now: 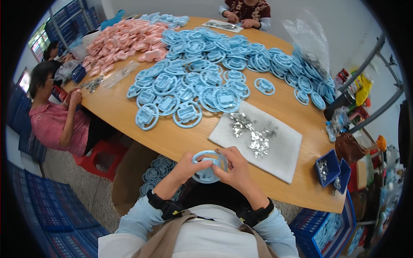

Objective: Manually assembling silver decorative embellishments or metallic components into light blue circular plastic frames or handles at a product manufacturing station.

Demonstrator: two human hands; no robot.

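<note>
Between both hands, just in front of the table's near edge, I hold a light blue round plastic part (207,176) with an open ring and a raised centre. My left hand (189,166) grips its left side, thumb across the front. My right hand (235,167) is closed on its right side, with the thumb at the centre and fingers near the upper rim. Beyond the right hand, small shiny metal pieces (259,145) lie in loose heaps on a white foam pad (284,159). A big pile of similar blue parts (189,86) spreads across the table.
Pink plastic parts (124,41) are heaped at the far left. Blue bins (328,168) with metal pieces stand at the table's right edge. A cardboard box (129,185) of blue parts sits below left. Co-workers sit left (56,112) and across (251,13).
</note>
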